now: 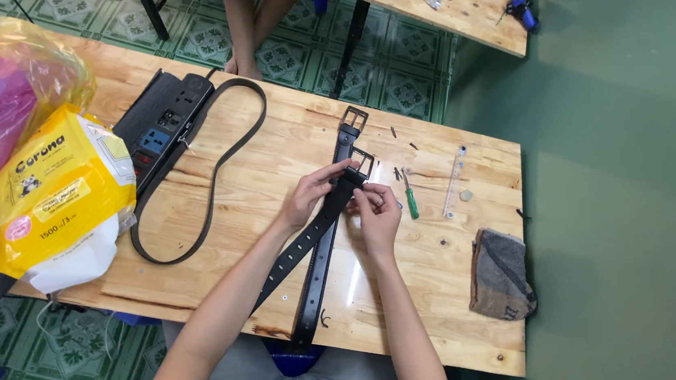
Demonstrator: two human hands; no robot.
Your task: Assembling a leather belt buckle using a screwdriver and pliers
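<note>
Held belt [314, 233]: buckle end raised at table [442, 305] centre, long axis running from buckle, far, to tail, near-left. Left hand [309, 196] pinches the strap just below the buckle [361, 163]; right hand [377, 214] pinches at the buckle's near edge. Judged step: fitting buckle to strap; next move likely needs the screwdriver [411, 198], just right. Second belt [323, 254] lies beneath.

Both hands [345, 199] on black belt [327, 218]

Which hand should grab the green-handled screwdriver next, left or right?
Right. The right hand is at the buckle end of the held belt, and the screwdriver lies just beside it on the table. The left hand would need to cross over the belt.
</note>
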